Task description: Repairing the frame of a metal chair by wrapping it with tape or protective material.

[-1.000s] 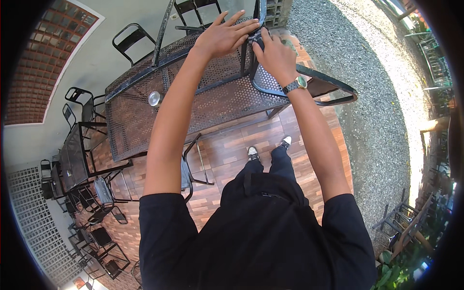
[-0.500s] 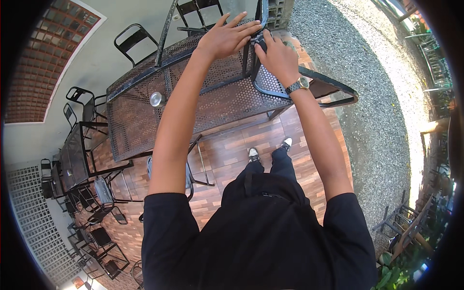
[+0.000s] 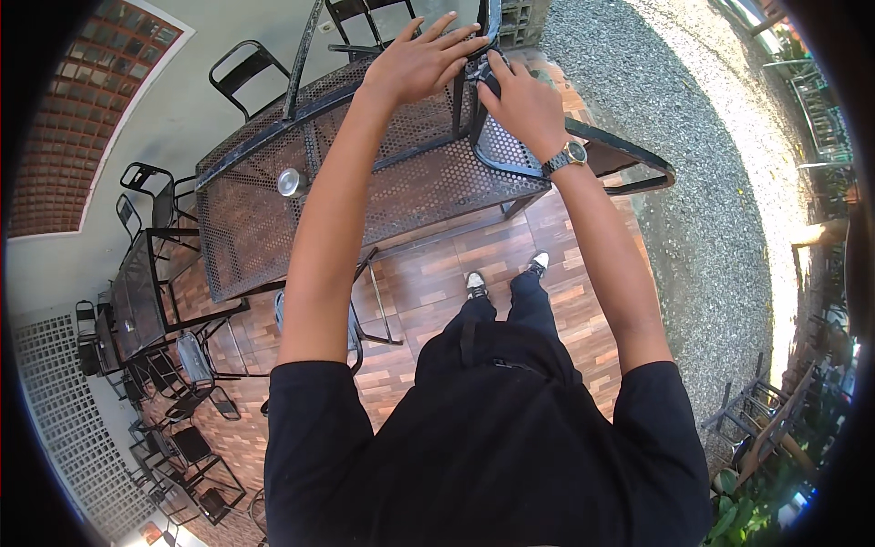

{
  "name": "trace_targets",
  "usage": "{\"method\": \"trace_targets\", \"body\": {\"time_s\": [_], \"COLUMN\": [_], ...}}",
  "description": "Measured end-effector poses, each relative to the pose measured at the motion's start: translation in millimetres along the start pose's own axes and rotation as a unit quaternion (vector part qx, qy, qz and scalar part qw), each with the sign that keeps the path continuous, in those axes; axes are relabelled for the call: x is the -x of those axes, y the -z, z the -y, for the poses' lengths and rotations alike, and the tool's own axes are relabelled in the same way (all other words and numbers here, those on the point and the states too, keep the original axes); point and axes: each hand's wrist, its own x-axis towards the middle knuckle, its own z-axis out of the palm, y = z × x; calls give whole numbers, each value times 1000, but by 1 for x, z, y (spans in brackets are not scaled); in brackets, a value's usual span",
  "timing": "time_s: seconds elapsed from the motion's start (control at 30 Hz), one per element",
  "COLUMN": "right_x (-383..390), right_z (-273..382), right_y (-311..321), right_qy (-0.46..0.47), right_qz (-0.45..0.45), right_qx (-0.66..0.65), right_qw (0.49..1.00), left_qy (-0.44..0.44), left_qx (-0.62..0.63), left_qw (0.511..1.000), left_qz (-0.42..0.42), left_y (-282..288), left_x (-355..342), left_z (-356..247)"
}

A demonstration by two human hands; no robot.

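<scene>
Gravel [image 3: 702,210], toward three; wood-toned floor [image 3: 424,273], underfoot | perforated desk [image 3: 428,189], eleven; black metal frame [image 3: 499,170] over it, one o'clock, best braced firmly | dark bundle [image 3: 478,69], perhaps cloth, just past twelve; I'd press evenly along the frame | my left fingers [image 3: 463,48] spread flat, gripping nothing; right fingers [image 3: 503,73] curled, nearly closed around the bundle

Daylight from the right nearly burned out the far edge of the gravel [image 3: 697,201], while the floor [image 3: 424,292] lay in softer shade with a faint sheen. Bluish glints edged the curved metal frame [image 3: 503,170]. Fisheye distortion bowed the margins; black vignetting filled the corners.
</scene>
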Motion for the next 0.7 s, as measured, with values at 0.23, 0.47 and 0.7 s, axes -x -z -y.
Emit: {"method": "trace_targets", "body": {"time_s": [0.23, 0.47, 0.7], "right_x": [23, 11, 17], "right_z": [-19, -15, -13], "right_y": [13, 10, 16], "right_qy": [125, 53, 96], "right_qz": [-15, -4, 5], "right_qx": [-13, -47, -25], "right_qw": [992, 997, 995], "left_qy": [-1, -8, -12], "left_qx": [9, 19, 19], "left_qw": [1000, 998, 998], "left_qz": [-14, -57, -62], "left_y": [-6, -23, -21], "left_x": [0, -2, 4], "left_z": [3, 9, 13]}}
